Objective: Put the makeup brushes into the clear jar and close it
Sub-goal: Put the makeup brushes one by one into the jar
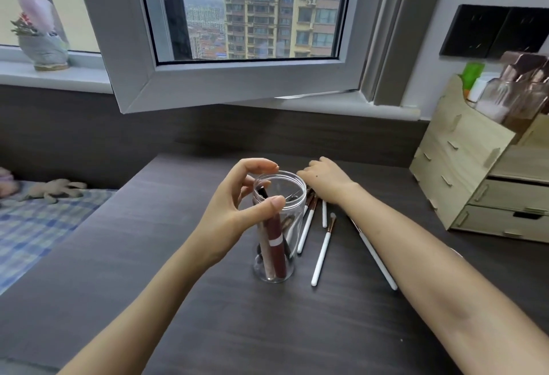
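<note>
A clear jar [292, 196] stands upright and lidless on the dark wooden desk [267, 330]. Inside it are a dark red tube [277, 244], a pale stick and some dark items. My left hand [234, 211] curls around the jar's upper left side, thumb and fingers touching the rim. Several white-handled makeup brushes [321, 251] lie on the desk to the right of the jar. My right hand [325, 178] reaches behind the jar, palm down over the brush heads; whether it grips anything is hidden. No lid is visible.
A wooden drawer organiser [475, 184] with bottles on top stands at the right edge. An open window sash [237, 83] juts over the desk's far side. A bed with a checked blanket [35, 226] lies to the left.
</note>
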Demonstrator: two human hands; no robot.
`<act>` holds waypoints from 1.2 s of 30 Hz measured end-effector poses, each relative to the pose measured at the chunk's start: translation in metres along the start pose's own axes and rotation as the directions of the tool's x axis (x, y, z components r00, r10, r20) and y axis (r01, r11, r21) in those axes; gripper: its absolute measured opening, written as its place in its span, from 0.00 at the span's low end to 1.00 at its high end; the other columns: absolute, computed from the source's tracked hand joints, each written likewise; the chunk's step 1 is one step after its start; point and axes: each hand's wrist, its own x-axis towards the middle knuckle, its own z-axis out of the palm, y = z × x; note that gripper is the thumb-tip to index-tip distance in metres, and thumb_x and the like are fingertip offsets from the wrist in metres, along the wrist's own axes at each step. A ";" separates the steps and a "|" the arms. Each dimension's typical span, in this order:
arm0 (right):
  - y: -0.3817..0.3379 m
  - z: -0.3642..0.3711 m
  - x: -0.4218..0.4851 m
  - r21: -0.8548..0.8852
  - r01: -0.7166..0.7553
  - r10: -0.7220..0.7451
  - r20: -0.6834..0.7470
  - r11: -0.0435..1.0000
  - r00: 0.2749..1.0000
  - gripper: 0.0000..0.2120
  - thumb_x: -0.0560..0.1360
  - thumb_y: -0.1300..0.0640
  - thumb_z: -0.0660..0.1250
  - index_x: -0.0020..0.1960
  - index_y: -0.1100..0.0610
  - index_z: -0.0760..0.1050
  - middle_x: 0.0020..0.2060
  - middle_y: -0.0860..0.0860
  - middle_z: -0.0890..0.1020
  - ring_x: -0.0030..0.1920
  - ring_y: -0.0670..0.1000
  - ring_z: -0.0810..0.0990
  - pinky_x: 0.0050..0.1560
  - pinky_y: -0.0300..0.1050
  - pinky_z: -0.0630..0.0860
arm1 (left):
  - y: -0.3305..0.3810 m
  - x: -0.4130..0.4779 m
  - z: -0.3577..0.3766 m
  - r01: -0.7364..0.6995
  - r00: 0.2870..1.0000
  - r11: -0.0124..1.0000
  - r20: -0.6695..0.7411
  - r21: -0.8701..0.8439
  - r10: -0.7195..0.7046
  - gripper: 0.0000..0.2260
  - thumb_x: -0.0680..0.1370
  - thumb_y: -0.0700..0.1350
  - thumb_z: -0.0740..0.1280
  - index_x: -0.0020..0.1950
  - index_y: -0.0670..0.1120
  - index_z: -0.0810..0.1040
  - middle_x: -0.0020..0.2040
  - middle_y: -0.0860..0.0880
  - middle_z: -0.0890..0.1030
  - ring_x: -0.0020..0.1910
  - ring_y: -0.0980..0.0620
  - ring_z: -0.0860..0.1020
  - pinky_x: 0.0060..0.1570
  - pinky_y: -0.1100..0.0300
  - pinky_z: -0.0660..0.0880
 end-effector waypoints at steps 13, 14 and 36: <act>0.004 0.012 -0.005 -0.006 0.003 -0.002 0.056 1.000 0.998 0.13 0.78 0.64 0.55 0.58 0.58 0.74 0.57 0.54 0.79 0.60 0.57 0.74 0.55 0.48 0.67 | 0.000 -0.003 0.001 0.005 1.000 1.000 -0.015 0.008 -0.005 0.17 0.65 0.57 0.71 0.52 0.64 0.76 0.54 0.63 0.79 0.58 0.57 0.77 0.61 0.53 0.75; 0.005 0.013 -0.005 -0.005 0.000 0.000 0.063 1.000 0.998 0.13 0.77 0.64 0.56 0.59 0.58 0.74 0.57 0.54 0.79 0.61 0.57 0.74 0.56 0.48 0.67 | 0.000 -0.003 0.001 0.009 1.000 1.000 -0.016 0.012 -0.008 0.16 0.65 0.57 0.70 0.52 0.64 0.76 0.54 0.63 0.79 0.58 0.57 0.77 0.62 0.51 0.75; -0.032 -0.198 -0.087 0.602 0.006 0.045 -0.070 0.798 0.996 0.06 0.73 0.57 0.68 0.47 0.54 0.82 0.46 0.48 0.78 0.47 0.47 0.77 0.53 0.41 0.74 | 0.009 -0.011 0.007 0.058 0.995 0.997 -0.078 -0.050 -0.062 0.20 0.65 0.56 0.72 0.56 0.58 0.77 0.58 0.57 0.80 0.59 0.48 0.77 0.66 0.42 0.71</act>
